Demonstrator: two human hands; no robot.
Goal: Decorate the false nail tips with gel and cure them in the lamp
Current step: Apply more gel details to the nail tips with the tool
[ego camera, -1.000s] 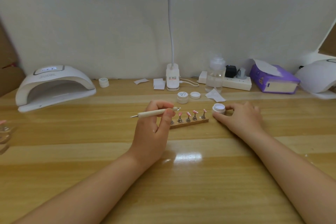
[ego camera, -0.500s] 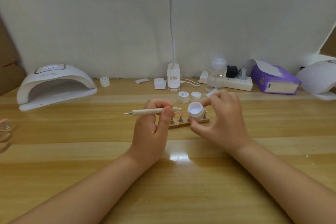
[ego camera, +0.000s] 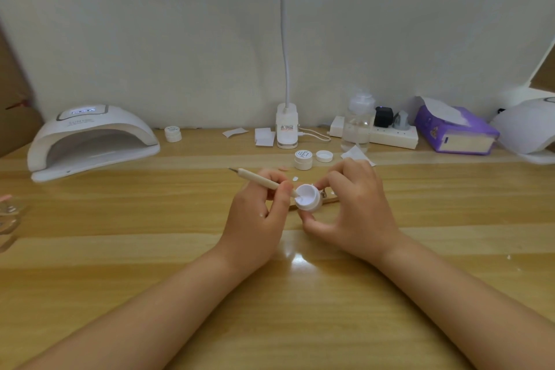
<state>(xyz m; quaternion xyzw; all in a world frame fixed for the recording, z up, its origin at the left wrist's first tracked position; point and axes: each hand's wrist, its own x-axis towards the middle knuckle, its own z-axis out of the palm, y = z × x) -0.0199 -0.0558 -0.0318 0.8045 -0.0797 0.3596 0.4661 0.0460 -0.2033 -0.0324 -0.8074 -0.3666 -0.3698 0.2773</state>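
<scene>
My right hand (ego camera: 357, 207) holds a small open white gel jar (ego camera: 308, 199) tilted toward me, above the table's middle. My left hand (ego camera: 258, 213) grips a cream pen-like tool (ego camera: 258, 179), whose working tip dips into the jar while its other end points up-left. The wooden strip with the false nail tips (ego camera: 329, 198) lies behind the jar, mostly hidden by my hands. The white curing lamp (ego camera: 90, 141) stands at the back left, its opening facing me.
A closed gel jar (ego camera: 303, 159) and a loose lid (ego camera: 324, 156) sit behind my hands. A desk lamp base (ego camera: 287, 129), clear bottle (ego camera: 357, 123), power strip (ego camera: 393, 135) and purple tissue pack (ego camera: 456, 129) line the wall. Another small jar (ego camera: 173, 133) stands by the curing lamp.
My right hand picked the open jar up from the table's right side and brought it to the left hand. The tool swung so that its tip now enters the jar.
</scene>
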